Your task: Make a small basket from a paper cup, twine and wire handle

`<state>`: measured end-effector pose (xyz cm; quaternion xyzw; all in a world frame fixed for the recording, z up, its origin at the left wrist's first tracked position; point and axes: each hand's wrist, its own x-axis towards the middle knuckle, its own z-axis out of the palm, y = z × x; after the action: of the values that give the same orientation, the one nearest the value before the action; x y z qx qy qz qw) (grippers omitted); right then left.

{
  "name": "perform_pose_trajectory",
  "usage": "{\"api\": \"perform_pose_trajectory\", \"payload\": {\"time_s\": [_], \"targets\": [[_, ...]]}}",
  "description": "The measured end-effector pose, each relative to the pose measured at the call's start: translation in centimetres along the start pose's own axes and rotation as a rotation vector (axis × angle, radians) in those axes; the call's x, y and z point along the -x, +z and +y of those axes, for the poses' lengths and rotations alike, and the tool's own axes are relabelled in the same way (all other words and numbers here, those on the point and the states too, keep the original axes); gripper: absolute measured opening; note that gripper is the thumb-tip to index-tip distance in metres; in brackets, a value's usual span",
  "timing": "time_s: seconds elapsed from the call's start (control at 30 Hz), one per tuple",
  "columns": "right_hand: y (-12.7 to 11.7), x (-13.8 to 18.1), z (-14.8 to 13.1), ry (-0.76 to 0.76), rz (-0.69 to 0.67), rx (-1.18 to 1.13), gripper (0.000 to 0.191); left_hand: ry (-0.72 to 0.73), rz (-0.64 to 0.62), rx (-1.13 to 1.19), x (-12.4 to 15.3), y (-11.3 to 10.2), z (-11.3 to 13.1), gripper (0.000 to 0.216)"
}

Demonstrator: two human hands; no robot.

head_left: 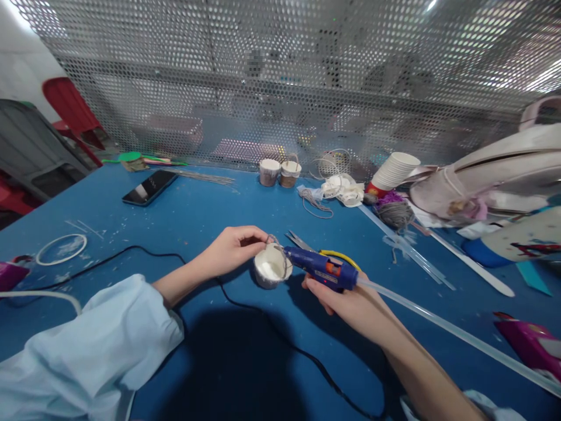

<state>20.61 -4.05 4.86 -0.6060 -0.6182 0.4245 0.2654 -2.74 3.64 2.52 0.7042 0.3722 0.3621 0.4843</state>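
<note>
A small white paper cup [270, 266] with a grey wrapped outside stands in front of me at the middle of the table. My left hand [239, 248] pinches the grey cord [272, 240] at the cup's far left rim. In my right hand [342, 298] is a blue hot glue gun [322, 266], its nozzle close to the cup's right rim. I cannot tell whether the tip touches the cord. A long clear glue stick [438, 318] runs out of the gun's back. Partly behind the gun lie scissors [300, 240] with a yellow handle [339, 256].
Two small cups [269, 173] stand at the back. Stacked paper cups [392, 172], grey yarn [394, 213], spare glue sticks [407, 248] and a bag [486, 169] are to the right. A phone [149, 188] lies at left; a black cable [280, 333] crosses the table's front.
</note>
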Motion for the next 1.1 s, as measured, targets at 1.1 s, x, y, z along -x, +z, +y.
{"api": "perform_pose_trajectory", "payload": {"time_s": [1.1], "targets": [[2.6, -0.2, -0.7, -0.126, 0.157, 0.337, 0.015, 0.166, 0.140, -0.309, 0.7, 0.8, 0.0, 0.014]]}}
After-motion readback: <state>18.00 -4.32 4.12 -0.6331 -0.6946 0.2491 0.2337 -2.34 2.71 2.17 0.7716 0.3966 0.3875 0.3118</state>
